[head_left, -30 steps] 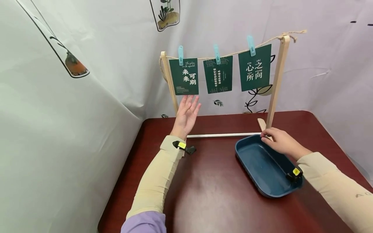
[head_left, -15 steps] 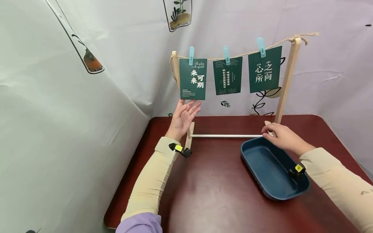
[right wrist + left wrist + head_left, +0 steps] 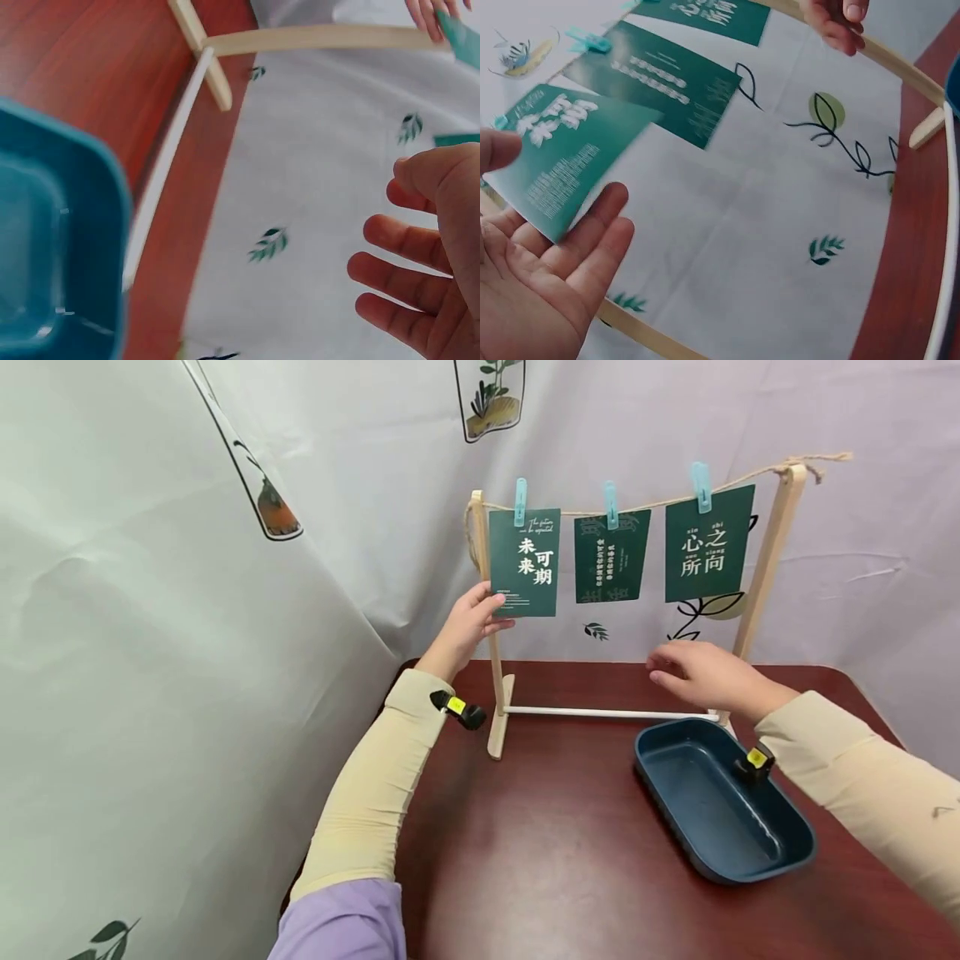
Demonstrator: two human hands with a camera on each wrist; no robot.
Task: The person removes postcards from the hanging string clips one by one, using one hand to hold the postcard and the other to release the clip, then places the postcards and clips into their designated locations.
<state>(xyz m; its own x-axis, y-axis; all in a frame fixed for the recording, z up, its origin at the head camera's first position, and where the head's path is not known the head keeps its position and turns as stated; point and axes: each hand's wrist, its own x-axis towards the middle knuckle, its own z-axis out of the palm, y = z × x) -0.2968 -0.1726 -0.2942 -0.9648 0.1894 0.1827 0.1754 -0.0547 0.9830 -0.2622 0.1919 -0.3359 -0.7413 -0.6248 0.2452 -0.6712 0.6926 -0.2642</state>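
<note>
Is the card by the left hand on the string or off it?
On: a blue clip fastens the card to the string.

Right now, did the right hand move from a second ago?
Yes: in the head view, the right hand has moved up and left, judged against the white bar.

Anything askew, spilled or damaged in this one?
Slightly askew: the rightmost card hangs tilted, its top edge rising toward the right post; on the leftmost card it is nearly level. No spill or damage shows.
</note>
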